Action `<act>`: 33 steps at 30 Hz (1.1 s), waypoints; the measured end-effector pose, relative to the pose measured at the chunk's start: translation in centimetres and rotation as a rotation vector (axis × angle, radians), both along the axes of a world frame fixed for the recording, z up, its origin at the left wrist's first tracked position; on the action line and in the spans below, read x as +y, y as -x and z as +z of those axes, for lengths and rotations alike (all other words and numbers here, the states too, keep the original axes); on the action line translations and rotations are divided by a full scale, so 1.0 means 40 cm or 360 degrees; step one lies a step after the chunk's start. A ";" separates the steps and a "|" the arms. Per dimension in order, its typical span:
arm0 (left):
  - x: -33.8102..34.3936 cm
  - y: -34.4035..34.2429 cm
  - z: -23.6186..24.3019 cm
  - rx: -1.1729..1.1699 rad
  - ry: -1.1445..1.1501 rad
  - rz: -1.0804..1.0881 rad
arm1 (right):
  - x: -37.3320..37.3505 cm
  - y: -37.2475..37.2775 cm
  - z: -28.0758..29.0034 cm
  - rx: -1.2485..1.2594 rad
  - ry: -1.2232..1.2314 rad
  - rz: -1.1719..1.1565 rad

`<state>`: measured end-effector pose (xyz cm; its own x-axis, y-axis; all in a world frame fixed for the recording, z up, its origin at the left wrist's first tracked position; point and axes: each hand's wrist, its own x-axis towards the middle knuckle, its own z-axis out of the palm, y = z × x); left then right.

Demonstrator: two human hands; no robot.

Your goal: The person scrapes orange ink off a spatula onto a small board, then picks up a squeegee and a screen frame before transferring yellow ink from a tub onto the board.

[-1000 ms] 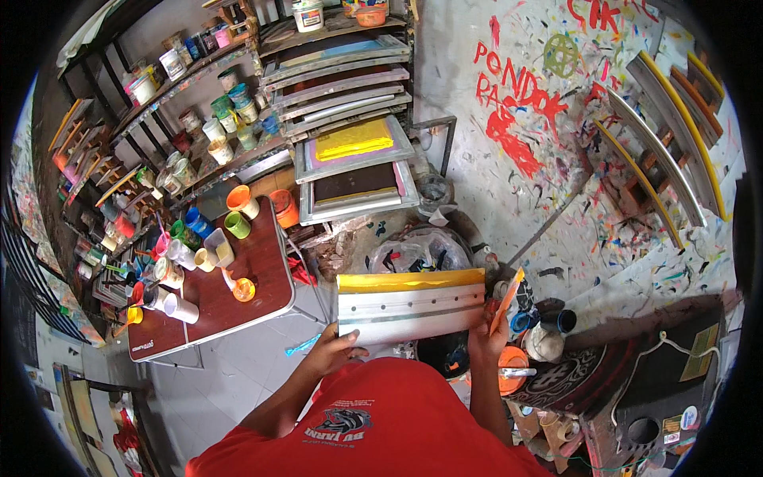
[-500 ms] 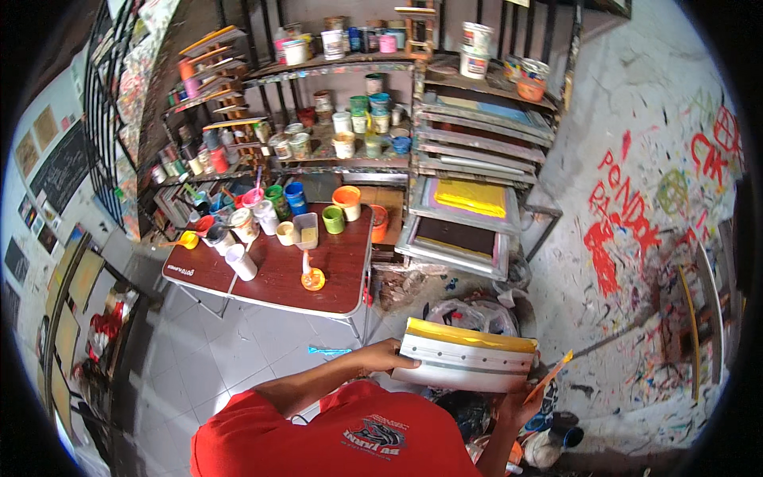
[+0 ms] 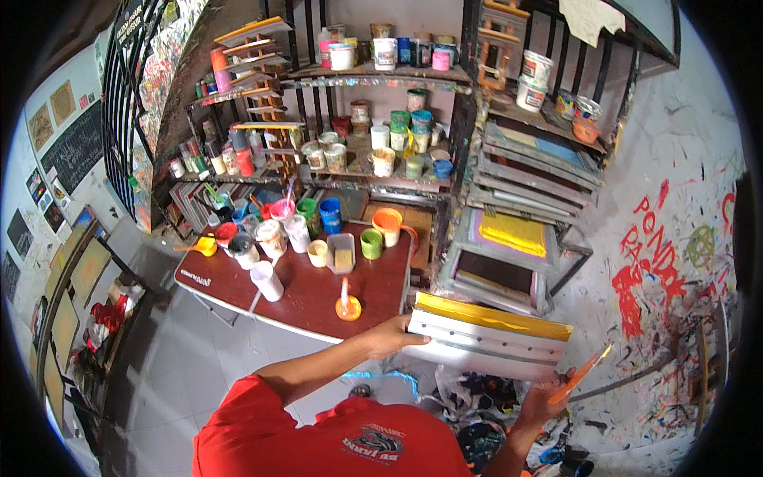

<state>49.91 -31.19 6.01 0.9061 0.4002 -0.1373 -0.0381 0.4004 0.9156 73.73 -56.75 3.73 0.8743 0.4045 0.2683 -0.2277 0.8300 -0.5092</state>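
The left hand is pinching the yellow-edged silver squeegee at its left end, in the air right of the red-brown surface; the right hand's fingers are gripping an orange scraper.

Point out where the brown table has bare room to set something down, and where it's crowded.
The brown table is bare between the foremost white cup and the round orange dish, and right of that dish, in front of the light-green cup. Its back left is crowded with containers.
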 end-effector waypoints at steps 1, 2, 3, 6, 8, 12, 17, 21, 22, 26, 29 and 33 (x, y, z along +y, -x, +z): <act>0.038 0.012 0.016 -0.0012 0.0045 -0.0043 | 0.039 0.011 0.004 0.0012 -0.0028 0.0010; 0.079 0.022 0.013 -0.0060 0.0012 -0.0021 | 0.069 0.022 0.008 0.0020 -0.0049 0.0005; 0.116 0.030 0.004 -0.0107 -0.0020 -0.0006 | 0.113 0.053 0.046 0.0011 -0.0018 -0.0008; 0.219 0.054 0.030 -0.0202 -0.0167 0.0099 | 0.155 0.001 -0.069 -0.0184 -0.0410 0.0237; 0.289 0.060 0.101 -0.0044 -0.0438 0.0274 | 0.195 0.039 -0.011 0.0222 -0.0475 0.0054; 0.474 -0.016 0.270 -0.0251 -0.1068 0.0450 | 0.129 0.057 -0.035 0.0313 -0.0416 -0.0142; 0.673 -0.169 0.524 -0.0309 -0.1740 0.0871 | 0.017 0.104 -0.088 0.0409 -0.0157 -0.0456; 0.790 -0.292 0.729 -0.0857 -0.2323 0.1164 | -0.031 0.105 -0.183 0.0380 -0.0085 -0.0492; 0.813 -0.318 0.764 -0.0959 -0.2365 0.1221 | -0.032 0.106 -0.190 0.0416 -0.0070 -0.0515; 0.916 -0.406 0.839 -0.0762 -0.2373 0.1159 | -0.045 0.100 -0.209 0.0454 -0.0061 -0.0557; 1.019 -0.514 0.837 -0.0892 -0.2398 0.1072 | -0.016 0.131 -0.139 0.0622 0.0140 -0.0743; 1.074 -0.610 0.825 -0.0934 -0.2397 0.0972 | -0.048 0.147 -0.187 0.0754 0.0125 -0.0999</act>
<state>74.32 11.76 39.01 0.3747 0.1341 0.9174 -0.2855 -0.9247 0.2518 67.84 -58.68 -3.73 0.9593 -0.2004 -0.1988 0.0642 0.8408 -0.5376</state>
